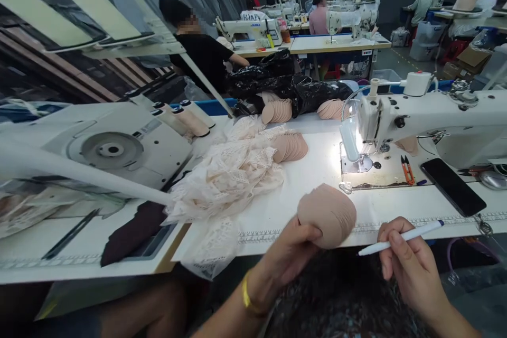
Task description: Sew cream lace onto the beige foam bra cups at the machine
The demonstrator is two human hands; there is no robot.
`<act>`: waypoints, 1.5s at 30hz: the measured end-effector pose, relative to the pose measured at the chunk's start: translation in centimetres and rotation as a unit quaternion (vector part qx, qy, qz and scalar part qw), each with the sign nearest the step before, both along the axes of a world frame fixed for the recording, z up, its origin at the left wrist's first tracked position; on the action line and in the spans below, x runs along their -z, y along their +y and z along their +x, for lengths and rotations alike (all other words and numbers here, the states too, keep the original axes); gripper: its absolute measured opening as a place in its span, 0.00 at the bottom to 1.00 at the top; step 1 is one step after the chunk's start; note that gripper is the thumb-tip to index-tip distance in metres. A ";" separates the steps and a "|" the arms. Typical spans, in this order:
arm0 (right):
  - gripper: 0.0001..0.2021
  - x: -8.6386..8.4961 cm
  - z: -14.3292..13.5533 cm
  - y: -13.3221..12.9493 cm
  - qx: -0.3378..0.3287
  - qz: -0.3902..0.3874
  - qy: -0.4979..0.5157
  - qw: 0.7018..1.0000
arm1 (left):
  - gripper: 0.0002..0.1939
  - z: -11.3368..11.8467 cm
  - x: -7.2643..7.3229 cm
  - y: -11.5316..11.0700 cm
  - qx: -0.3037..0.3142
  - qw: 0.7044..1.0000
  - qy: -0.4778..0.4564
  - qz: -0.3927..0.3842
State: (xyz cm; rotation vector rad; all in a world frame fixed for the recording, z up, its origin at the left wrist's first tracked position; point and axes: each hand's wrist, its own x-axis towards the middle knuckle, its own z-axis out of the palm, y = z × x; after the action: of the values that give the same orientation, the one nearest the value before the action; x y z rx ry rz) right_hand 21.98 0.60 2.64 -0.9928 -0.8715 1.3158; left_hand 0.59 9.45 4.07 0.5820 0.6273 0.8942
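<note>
My left hand [295, 248] is closed on a fanned stack of beige fabric pieces [327, 214], rounded in outline, with the thumb lying on top. The stack is raised at the table's front edge. In my right hand [414, 259] is a white marker pen [400, 237], pinched between thumb and fingers. Its dark tip points left toward the stack, a short gap away, and its blue end points up to the right. Beyond the hands, another row of the beige pieces [291, 147] lies beside a heap of cream lace [225, 174].
A white sewing machine [435, 111] with a lit lamp stands at the right. Near it lie orange thread snips [406, 170] and a black phone [453, 186]. A second machine [106, 142] and thread cones [190, 120] are at the left. Black plastic bags [273, 76] sit behind; co-workers sit farther back.
</note>
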 end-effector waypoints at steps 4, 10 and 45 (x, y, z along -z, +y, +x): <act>0.18 1.8 1.0 0.2 0.042 -0.027 0.008 0.999 | 0.23 0.1 -2.6 8.4 -0.090 0.966 0.213 0.114; 0.19 4.5 4.4 0.3 0.183 -0.023 0.025 0.982 | 0.21 1.8 -0.6 9.3 -0.187 0.830 0.446 0.278; 0.09 2.7 9.0 0.8 0.268 0.329 -0.360 0.831 | 0.23 17.5 -2.4 0.8 0.104 0.981 0.153 0.064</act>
State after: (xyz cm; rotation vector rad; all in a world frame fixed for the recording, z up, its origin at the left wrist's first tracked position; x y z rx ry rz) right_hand 30.97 1.44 -0.04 -1.0526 -1.3581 0.0768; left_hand 18.12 10.27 6.48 0.8959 0.7722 0.6560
